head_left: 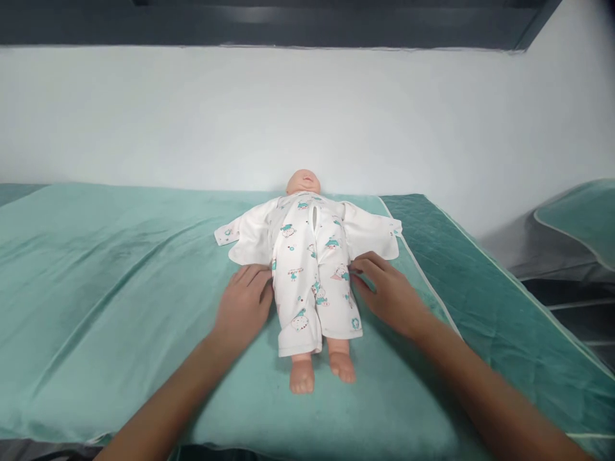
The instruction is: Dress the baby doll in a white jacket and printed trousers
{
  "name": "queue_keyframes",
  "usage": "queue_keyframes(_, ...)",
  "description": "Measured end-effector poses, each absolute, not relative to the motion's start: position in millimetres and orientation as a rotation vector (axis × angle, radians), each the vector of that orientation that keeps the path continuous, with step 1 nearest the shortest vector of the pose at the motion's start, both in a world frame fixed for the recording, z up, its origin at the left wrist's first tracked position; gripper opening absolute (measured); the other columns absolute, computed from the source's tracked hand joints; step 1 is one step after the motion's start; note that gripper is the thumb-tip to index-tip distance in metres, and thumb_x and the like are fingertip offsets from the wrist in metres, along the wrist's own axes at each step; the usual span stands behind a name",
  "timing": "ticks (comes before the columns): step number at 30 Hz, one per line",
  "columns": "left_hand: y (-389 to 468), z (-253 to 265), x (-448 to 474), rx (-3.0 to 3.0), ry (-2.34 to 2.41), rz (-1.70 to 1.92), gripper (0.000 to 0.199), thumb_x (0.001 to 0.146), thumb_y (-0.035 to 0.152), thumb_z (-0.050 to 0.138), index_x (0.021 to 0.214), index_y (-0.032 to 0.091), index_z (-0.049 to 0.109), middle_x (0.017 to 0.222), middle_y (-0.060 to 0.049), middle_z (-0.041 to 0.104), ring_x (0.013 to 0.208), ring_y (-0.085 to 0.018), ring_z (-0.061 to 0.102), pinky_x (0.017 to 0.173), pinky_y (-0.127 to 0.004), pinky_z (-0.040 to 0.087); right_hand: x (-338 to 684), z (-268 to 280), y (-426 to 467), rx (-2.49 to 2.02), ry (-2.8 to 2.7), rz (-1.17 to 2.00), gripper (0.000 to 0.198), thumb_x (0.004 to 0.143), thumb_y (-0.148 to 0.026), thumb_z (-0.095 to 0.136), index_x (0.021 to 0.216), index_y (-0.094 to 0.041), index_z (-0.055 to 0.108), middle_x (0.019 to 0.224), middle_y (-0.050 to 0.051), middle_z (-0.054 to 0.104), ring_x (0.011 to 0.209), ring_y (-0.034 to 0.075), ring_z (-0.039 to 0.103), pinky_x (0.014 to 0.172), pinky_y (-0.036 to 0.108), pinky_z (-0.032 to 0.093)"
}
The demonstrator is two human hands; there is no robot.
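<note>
The baby doll (312, 275) lies on its back in the middle of the green blanket (120, 288), head at 12 o'clock and bare feet at 6 o'clock. The left hand (245, 304) rests flat and open at its 9 o'clock side, touching the white suit (307, 256). The right hand (384, 291) lies open at 3 o'clock, with its fingertips (358, 269) touching the suit's edge and gripping nothing.

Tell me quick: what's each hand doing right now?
Left hand: open, flat on the sheet, touching the doll at its side.
Right hand: open, fingertips at the doll's other side, holding nothing.
</note>
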State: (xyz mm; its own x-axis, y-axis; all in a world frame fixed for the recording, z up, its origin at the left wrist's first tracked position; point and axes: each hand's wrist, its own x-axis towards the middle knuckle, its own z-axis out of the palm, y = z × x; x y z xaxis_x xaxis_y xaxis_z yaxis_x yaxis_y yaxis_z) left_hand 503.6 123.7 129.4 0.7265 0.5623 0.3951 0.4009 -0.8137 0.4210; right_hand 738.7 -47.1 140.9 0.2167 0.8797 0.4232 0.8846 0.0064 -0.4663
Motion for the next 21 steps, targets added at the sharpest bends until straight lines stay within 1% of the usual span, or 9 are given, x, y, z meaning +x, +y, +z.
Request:
queue_keyframes(2,102.9,129.9,487.3,2.452,0.802,0.743,0.014,0.092,0.026,0.046,0.099,0.024,0.058,0.101,-0.004,0.065,0.095,-0.021,0.061,0.082,-0.037,0.050,719.6,147.8,-66.4,-1.765,-1.632,0.178,0.007,0.094,-0.023,0.050,0.092,-0.023,0.056,0.095,0.005,0.060,0.086,0.019,0.060,0.074,0.034,0.050)
queue_keyframes(4,81.0,129.2,472.0,2.351,0.720,0.687,0.014,0.091,0.028,0.051,0.103,0.026,0.056,0.101,-0.003,0.065,0.093,-0.019,0.062,0.080,-0.034,0.052,697.3,152.5,-84.6,-1.694,-1.638,0.320,0.003,0.094,-0.024,0.052,0.094,-0.024,0.056,0.095,0.005,0.061,0.086,0.018,0.060,0.074,0.032,0.050)
queue_keyframes(6,63.2,127.4,463.3,2.314,0.598,0.628,0.020,0.088,0.027,0.056,0.108,0.028,0.055,0.107,-0.004,0.064,0.097,-0.019,0.062,0.084,-0.034,0.053,675.2,155.9,-94.0,-1.696,-1.644,0.301,0.010,0.090,-0.022,0.058,0.100,-0.024,0.056,0.100,0.006,0.062,0.092,0.021,0.059,0.079,0.036,0.050)
queue_keyframes(8,51.7,125.3,462.6,2.294,0.542,0.599,0.022,0.087,0.023,0.056,0.109,0.028,0.054,0.110,-0.005,0.063,0.101,-0.020,0.061,0.088,-0.035,0.052,656.0,159.5,-92.2,-1.806,-1.675,0.211,0.015,0.085,-0.018,0.063,0.097,-0.023,0.056,0.099,0.007,0.063,0.093,0.024,0.058,0.080,0.041,0.048)
queue_keyframes(11,44.5,124.2,470.8,2.260,0.546,0.589,0.016,0.088,0.018,0.050,0.102,0.026,0.054,0.102,-0.004,0.062,0.096,-0.018,0.061,0.084,-0.034,0.051,636.3,167.5,-77.1,-2.019,-1.728,0.129,0.012,0.080,-0.018,0.066,0.090,-0.021,0.058,0.092,0.007,0.065,0.088,0.027,0.058,0.074,0.042,0.045)
queue_keyframes(14,41.8,128.9,478.3,2.197,0.566,0.589,0.012,0.088,0.016,0.046,0.090,0.024,0.054,0.093,-0.002,0.060,0.087,-0.017,0.059,0.079,-0.031,0.049,626.5,175.7,-64.1,-2.095,-1.788,0.130,0.006,0.084,-0.023,0.063,0.083,-0.020,0.058,0.087,0.008,0.066,0.086,0.027,0.059,0.074,0.042,0.043)
queue_keyframes(18,36.4,143.1,472.5,2.038,0.625,0.607,0.009,0.086,0.017,0.047,0.080,0.023,0.051,0.084,-0.001,0.058,0.078,-0.015,0.057,0.073,-0.029,0.047,618.9,179.6,-66.0,-2.005,-1.799,0.219,0.009,0.088,-0.016,0.054,0.079,-0.019,0.054,0.081,0.004,0.063,0.083,0.022,0.056,0.077,0.038,0.041)
queue_keyframes(21,34.2,152.5,455.2,2.062,0.610,0.636,0.012,0.084,0.015,0.048,0.073,0.022,0.049,0.078,0.001,0.055,0.072,-0.014,0.054,0.067,-0.027,0.045,617.2,181.7,-80.5,-1.853,-1.792,0.333,0.014,0.089,-0.017,0.055,0.076,-0.020,0.051,0.077,0.000,0.059,0.079,0.018,0.054,0.075,0.033,0.041)
